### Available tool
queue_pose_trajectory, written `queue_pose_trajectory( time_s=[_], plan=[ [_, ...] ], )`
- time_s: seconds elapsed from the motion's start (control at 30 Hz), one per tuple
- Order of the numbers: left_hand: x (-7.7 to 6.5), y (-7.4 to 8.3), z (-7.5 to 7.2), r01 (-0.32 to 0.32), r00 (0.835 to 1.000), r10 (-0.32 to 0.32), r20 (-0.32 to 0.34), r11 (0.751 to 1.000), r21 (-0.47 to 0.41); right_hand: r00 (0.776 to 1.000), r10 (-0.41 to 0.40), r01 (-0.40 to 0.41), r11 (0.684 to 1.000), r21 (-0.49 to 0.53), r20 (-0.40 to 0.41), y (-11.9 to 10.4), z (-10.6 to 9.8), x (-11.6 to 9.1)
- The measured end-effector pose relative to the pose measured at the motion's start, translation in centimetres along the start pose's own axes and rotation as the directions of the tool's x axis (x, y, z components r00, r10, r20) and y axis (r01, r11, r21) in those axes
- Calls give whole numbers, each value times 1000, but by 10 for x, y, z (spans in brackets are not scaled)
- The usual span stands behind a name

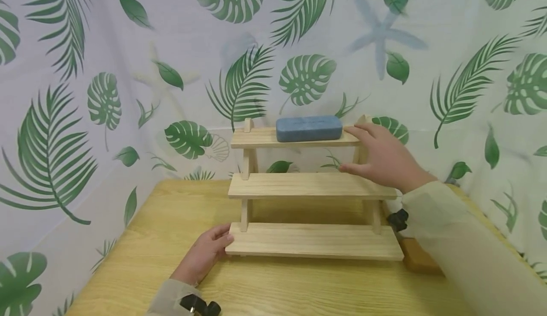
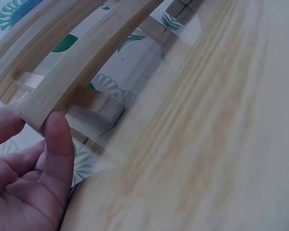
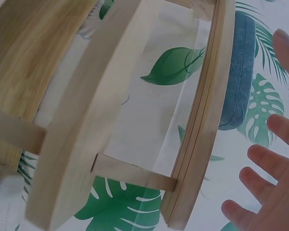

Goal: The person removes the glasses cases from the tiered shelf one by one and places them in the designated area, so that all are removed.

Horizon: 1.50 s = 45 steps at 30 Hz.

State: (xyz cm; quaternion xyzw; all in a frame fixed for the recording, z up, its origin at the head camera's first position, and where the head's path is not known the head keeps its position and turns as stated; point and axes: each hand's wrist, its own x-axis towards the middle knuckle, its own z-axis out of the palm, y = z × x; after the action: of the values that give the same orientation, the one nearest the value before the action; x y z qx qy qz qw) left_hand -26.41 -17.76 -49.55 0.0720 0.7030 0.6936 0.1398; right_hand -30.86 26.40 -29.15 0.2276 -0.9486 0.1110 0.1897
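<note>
A three-tier pale wooden stand [image 1: 314,240] rests on the table, its shelves rising toward the back. On the top shelf lies a blue oblong case [image 1: 309,129], like a glasses case. My left hand [image 1: 208,251] grips the left end of the lowest shelf, thumb and fingers around its corner, as the left wrist view shows up close. By the right end of the top shelf is my right hand [image 1: 380,152], fingers extended and spread, just right of the case. In the right wrist view a gap separates its fingers [image 3: 267,161] from the case.
A brown block-like item [image 1: 420,257] lies on the wooden table [image 1: 171,221] at right, partly hidden by my right sleeve. Behind the stand hangs a white cloth [image 1: 179,107] printed with green leaves. A white object [image 3: 7,197] shows at the right wrist view's lower left.
</note>
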Motion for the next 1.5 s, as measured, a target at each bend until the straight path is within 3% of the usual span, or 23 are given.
queue_pose_trajectory(
  time_s=[0.37,0.73,1.13,1.5],
  plan=[
    [-4,-6,-2,2,1000,-2,24,1000,-4,997,10,-8,1000,-30,77,-10,6,40],
    [-4,-2,-3,-2,1000,2,14,1000,9,991,46,-52,998,41,128,-9,15,82],
    [-1,-4,-1,-7,1000,7,23,1000,7,976,90,-88,996,-18,198,-9,18,100],
    [0,-3,-4,-9,1000,9,30,1000,2,970,80,-78,997,-15,228,-9,25,108]
  ],
)
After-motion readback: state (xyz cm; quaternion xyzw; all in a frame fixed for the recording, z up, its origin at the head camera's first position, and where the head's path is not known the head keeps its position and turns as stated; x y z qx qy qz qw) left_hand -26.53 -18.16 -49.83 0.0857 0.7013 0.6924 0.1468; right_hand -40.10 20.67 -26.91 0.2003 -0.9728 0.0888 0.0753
